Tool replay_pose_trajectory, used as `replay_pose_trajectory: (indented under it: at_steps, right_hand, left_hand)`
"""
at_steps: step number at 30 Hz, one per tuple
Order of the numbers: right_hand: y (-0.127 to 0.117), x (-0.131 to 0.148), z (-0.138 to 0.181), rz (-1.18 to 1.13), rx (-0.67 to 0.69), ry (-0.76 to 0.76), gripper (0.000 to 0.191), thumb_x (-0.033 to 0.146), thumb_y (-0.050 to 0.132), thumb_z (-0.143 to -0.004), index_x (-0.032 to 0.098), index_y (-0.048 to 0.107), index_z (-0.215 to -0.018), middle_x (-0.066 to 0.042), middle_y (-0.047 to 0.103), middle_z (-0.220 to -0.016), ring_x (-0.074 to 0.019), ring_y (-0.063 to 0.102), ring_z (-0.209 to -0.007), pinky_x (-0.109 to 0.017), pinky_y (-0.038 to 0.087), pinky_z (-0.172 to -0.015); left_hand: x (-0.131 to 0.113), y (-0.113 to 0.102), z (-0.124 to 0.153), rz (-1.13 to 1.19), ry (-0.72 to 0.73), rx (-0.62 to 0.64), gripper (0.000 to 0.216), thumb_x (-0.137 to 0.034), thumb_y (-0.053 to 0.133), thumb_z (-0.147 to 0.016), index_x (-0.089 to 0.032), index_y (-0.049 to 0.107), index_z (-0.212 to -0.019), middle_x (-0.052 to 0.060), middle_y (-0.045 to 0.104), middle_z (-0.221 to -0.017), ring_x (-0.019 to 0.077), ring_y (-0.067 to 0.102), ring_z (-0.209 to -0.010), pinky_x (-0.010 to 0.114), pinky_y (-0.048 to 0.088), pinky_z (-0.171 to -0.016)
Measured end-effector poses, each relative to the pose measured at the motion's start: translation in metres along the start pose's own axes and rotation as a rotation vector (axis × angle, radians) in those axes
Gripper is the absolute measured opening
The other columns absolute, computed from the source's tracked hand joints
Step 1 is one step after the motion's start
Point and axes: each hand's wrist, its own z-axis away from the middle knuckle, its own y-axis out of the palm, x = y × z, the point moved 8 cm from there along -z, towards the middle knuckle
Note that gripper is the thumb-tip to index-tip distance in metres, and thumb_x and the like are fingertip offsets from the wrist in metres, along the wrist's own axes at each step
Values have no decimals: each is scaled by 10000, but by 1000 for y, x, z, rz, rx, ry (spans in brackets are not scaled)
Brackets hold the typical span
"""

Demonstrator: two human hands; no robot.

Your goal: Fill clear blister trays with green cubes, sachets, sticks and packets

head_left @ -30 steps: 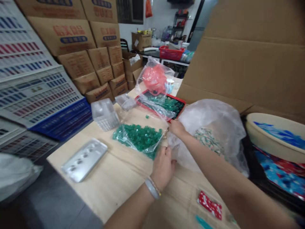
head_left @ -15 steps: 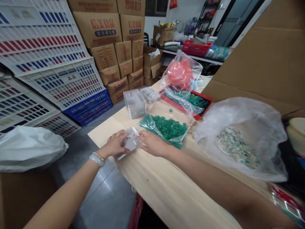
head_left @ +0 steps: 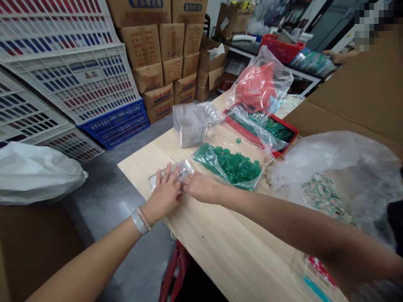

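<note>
A flat clear plastic box (head_left: 188, 166) lies on the near left part of the wooden table. My left hand (head_left: 166, 188) rests across it, fingers stretched and spread over its top. Close beside, my right hand (head_left: 199, 187) is closed, its fingers bent together against the box's near right side; whatever is between them is hidden. Just beyond my right hand, green cube-shaped pieces (head_left: 236, 165) lie in an open clear bag. Behind the box stands a stack of clear plastic boxes (head_left: 190, 126). One loose green piece (head_left: 238, 140) sits apart on the table.
A red tray (head_left: 277, 154) of green pieces stands farther back, before a clear bag of red items (head_left: 256, 88). On the right lies a large clear bag (head_left: 352, 159) of small mixed pieces. Crates (head_left: 116, 121) and cartons (head_left: 141, 46) line the left. Another person's hand (head_left: 340, 56) shows at back right.
My left hand has shifted from the box's left end onto its top, with fingers spreading. My right hand's fingers have curled closer together beside it. The view has tilted down and turned left.
</note>
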Motion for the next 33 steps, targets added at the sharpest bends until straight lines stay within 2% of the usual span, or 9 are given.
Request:
replay_pose_trajectory:
  at_steps: [3,5,9,13,15,17,19,24,33]
  right_hand:
    - [-9,7,-6,66,41,-55,214,101,403,-801,80,598,-887,-140,583,-938,-228,505,-874,-360,385,-700]
    - [-31,9,2,78,14,-55,218,101,389,-807,94,587,-898,-132,577,-946,-227,498,-871,-361,383,-690]
    - [-59,28,83,86,-46,85,214,108,369,-801,167,569,-849,-106,568,-837,-214,486,-767,-355,367,-631]
    - [-7,67,189,88,180,181,167,86,470,-713,225,551,-668,-72,544,-663,-184,469,-611,-326,350,-542]
    - [13,69,203,100,218,211,107,128,524,-704,221,546,-656,-64,527,-614,-188,463,-575,-330,341,-520]
    - [10,53,175,47,140,232,56,247,555,-731,201,559,-764,-67,553,-707,-195,487,-636,-340,363,-575]
    - [-4,27,117,-43,33,220,224,339,512,-780,186,539,-942,-81,558,-879,-204,500,-802,-342,373,-674]
    - [-15,-25,-6,-236,-60,74,220,289,531,-782,138,578,-935,-86,556,-951,-189,487,-930,-313,358,-793]
    - [3,-25,-8,-262,-3,-34,133,224,523,-778,128,593,-836,-71,560,-857,-169,515,-808,-293,390,-708]
  left_hand:
    - [-10,-4,2,45,45,65,180,-122,443,-718,-117,591,-820,127,304,-1351,317,73,-1290,524,95,-1018]
    - [-7,-29,5,77,45,44,189,-161,449,-739,-119,588,-861,128,303,-1349,307,104,-1288,506,118,-1021]
    - [26,-88,13,139,-13,-94,529,-456,489,-730,-218,415,-1197,50,158,-1419,278,78,-1296,477,179,-1008]
    - [44,-48,1,143,26,105,770,-592,542,-618,-248,337,-1274,88,112,-1427,342,56,-1285,508,166,-991]
    - [45,-16,-8,127,22,180,803,-581,576,-589,-270,322,-1285,99,129,-1422,350,88,-1279,511,154,-989]
    - [44,1,-15,136,20,186,809,-561,584,-594,-283,296,-1297,96,168,-1413,318,163,-1271,470,169,-996]
    - [43,6,-18,159,42,182,796,-546,584,-608,-280,292,-1299,94,192,-1405,285,214,-1260,423,189,-999]
    - [49,2,-15,190,69,176,763,-520,589,-631,-292,297,-1297,96,199,-1402,278,210,-1259,409,198,-994]
    - [29,-4,-8,107,-16,84,547,-343,597,-644,-185,456,-1148,97,142,-1419,334,63,-1284,528,76,-1009]
